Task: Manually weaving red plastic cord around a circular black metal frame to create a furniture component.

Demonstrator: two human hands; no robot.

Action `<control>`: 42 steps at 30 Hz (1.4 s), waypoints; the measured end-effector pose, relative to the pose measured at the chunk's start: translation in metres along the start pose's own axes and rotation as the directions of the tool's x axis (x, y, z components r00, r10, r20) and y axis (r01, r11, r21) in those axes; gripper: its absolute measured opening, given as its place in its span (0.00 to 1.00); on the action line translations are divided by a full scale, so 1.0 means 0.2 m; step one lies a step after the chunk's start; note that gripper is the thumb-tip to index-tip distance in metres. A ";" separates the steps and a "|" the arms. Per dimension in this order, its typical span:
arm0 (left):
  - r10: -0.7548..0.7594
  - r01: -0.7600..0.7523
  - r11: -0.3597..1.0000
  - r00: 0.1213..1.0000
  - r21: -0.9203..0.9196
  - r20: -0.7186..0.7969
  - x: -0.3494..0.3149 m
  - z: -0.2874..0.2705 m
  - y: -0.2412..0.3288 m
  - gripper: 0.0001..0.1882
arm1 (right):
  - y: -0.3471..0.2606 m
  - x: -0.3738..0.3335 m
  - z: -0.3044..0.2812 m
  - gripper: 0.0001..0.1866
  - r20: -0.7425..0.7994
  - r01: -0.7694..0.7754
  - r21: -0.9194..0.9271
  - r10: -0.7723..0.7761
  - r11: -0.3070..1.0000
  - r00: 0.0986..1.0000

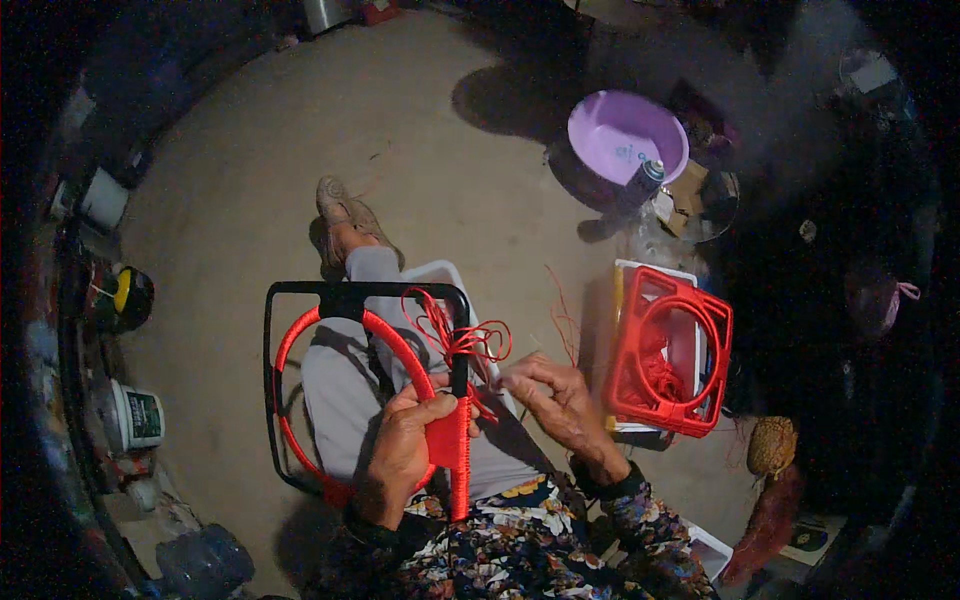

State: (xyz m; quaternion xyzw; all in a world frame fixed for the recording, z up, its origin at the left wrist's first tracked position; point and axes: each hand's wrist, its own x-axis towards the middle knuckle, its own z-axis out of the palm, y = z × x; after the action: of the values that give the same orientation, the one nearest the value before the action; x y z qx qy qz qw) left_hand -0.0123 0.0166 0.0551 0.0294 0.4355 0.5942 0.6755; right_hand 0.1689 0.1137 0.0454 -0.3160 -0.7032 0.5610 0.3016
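A black rectangular frame (268, 345) with a ring inside it lies over my lap. Red cord wraps most of the ring (292, 350) and the lower part of the frame's right side. My left hand (402, 450) grips the frame where ring and right side meet, thumb on the red-wrapped part. A loose bundle of red cord (478, 340) hangs over the frame's upper right side. Just right of the frame, my right hand (562, 405) is closed in a pinch close to the cord; what its fingertips hold is too small to make out.
A red-wrapped frame (722, 350) rests on a white box at my right, with red cord inside. Farther off stand a purple basin (590, 125) and a spray can (650, 178). White tubs (140, 415) line the left side. A woven yellowish object (772, 445) sits lower right.
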 end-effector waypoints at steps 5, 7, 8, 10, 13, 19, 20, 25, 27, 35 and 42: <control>-0.021 0.020 1.000 0.999 0.016 0.050 0.00 0.00 0.00 0.15 | -0.02 0.05 0.11 0.15 0.132 -0.160 0.247 0.130 0.956 0.983; -0.017 0.016 0.999 0.999 0.028 0.029 -0.01 0.00 0.01 0.14 | -0.05 0.09 0.10 0.14 0.325 -0.437 0.357 0.329 0.826 0.887; -0.019 0.018 0.999 1.000 0.035 0.023 -0.01 0.00 0.01 0.14 | -0.02 0.10 0.09 0.14 0.346 -0.421 0.373 0.297 0.827 0.890; -0.042 0.040 0.998 0.999 0.058 0.027 -0.01 0.01 0.01 0.13 | 0.05 0.12 0.08 0.13 0.385 -0.388 0.405 0.231 0.828 0.893; -0.074 0.073 0.996 0.997 0.053 0.027 -0.01 -0.01 0.01 0.13 | 0.06 0.12 0.08 0.12 0.352 -0.367 0.434 0.220 0.823 0.910; -0.082 0.080 0.994 0.996 0.073 0.024 -0.01 0.01 0.02 0.12 | 0.14 0.14 0.04 0.08 0.258 -0.267 0.408 0.170 0.873 0.951; -0.073 0.071 0.995 0.997 0.071 0.020 -0.01 0.00 0.01 0.12 | 0.12 0.15 0.02 0.08 0.268 -0.285 0.431 0.180 0.856 0.946; -0.046 0.045 0.997 0.999 0.068 0.022 -0.02 0.01 0.01 0.09 | 0.06 0.16 -0.04 0.09 0.234 -0.252 0.356 0.176 0.900 0.956; -0.049 0.046 0.996 0.998 0.075 0.036 -0.03 0.02 0.02 0.08 | 0.03 0.16 -0.05 0.09 0.169 -0.232 0.314 0.187 0.921 0.968; -0.037 0.027 0.989 0.997 0.143 0.069 -0.07 0.01 0.04 0.14 | -0.15 0.11 -0.07 0.10 0.146 -0.269 0.392 0.229 0.880 0.962; -0.033 0.014 0.986 0.994 0.169 0.108 -0.07 0.00 0.04 0.16 | -0.05 0.04 -0.02 0.14 0.249 -0.427 0.555 0.347 0.714 0.904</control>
State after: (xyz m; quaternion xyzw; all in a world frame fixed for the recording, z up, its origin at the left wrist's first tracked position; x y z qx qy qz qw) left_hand -0.0166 0.0084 0.0672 0.1137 0.4464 0.5451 0.7005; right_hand 0.1654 0.1201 0.0571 -0.3087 -0.4257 0.8227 0.2157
